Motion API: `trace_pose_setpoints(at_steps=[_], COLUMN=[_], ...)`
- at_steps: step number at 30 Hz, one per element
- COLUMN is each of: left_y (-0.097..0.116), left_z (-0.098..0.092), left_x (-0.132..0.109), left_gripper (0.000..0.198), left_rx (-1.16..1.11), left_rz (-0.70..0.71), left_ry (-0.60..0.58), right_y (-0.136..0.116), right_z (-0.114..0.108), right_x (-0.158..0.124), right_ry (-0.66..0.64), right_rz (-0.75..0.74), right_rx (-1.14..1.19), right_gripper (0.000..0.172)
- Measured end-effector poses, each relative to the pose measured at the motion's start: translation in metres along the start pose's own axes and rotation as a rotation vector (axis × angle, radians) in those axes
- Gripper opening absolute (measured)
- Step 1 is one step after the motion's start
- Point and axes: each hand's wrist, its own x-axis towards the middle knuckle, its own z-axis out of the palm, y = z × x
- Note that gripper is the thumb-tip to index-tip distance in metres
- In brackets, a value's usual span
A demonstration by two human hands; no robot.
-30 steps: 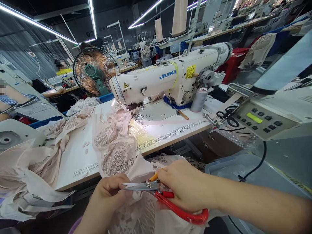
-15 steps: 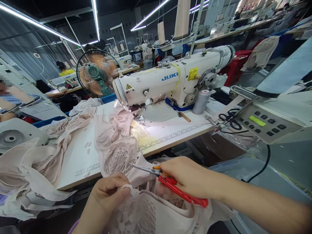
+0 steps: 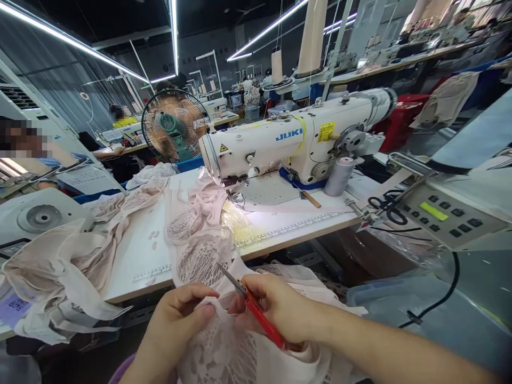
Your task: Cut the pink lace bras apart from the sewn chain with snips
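In the head view, my left hand (image 3: 182, 314) pinches the edge of a pale beige lace bra (image 3: 224, 352) between thumb and fingers. My right hand (image 3: 276, 306) is wrapped around red-handled thread snips (image 3: 260, 318), their blades pointing up and to the left. Its fingertips also meet the cloth just right of my left hand. Behind the blades, another lace bra cup (image 3: 204, 253) hangs over the front edge of the sewing table (image 3: 276, 246). Where the blades overlap the fabric, I cannot tell whether they touch it.
A white sewing machine (image 3: 272, 141) stands beyond my hands, with a grey thread cone (image 3: 338, 177) and a wooden-handled tool (image 3: 311, 199) beside it. More beige bras (image 3: 76, 272) pile up at left. A control panel (image 3: 444, 213) juts out at right above a clear plastic bin (image 3: 432, 304).
My right hand has drawn left and turned the snips steeper, bringing its fingers onto the cloth beside my left hand. The left hand keeps its pinch. The whole view has shifted slightly.
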Motion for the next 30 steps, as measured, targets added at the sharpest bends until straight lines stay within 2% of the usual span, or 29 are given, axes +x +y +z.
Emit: trace_pose_setpoints(at_steps=[3, 8, 12, 14, 17, 20, 24, 30], left_y=[0.000, 0.003, 0.006, 0.004, -0.002, -0.005, -0.002, 0.002], left_z=[0.001, 0.006, 0.012, 0.013, 0.010, 0.008, 0.010, 0.011], left_x=[-0.002, -0.007, -0.010, -0.010, -0.010, -0.009, -0.010, -0.011], left_gripper=[0.019, 0.021, 0.024, 0.027, 0.029, 0.024, 0.015, 0.014], left_rx=[-0.046, -0.066, -0.069, -0.104, -0.114, -0.021, -0.022, -0.057], left_rz=[-0.048, -0.030, -0.013, -0.007, 0.079, 0.172, 0.176, 0.160], left_ry=[0.030, 0.068, 0.142, 0.148, 0.172, 0.213, 0.263, 0.173], right_y=[0.000, -0.009, -0.009, -0.005, -0.002, -0.002, -0.001, -0.001], right_z=[0.010, 0.013, 0.016, 0.017, 0.018, 0.017, 0.018, 0.019], right_x=[0.005, 0.006, 0.008, 0.009, 0.010, 0.011, 0.012, 0.011], right_ry=[0.033, -0.030, -0.036, -0.017, 0.020, 0.045, 0.047, 0.033], right_rz=[0.028, 0.044, 0.081, 0.058, -0.012, -0.113, -0.143, -0.134], right_rx=[0.079, 0.099, 0.103, 0.110, 0.049, -0.045, -0.052, -0.044], right_gripper=[0.023, 0.021, 0.021, 0.022, 0.020, 0.016, 0.016, 0.015])
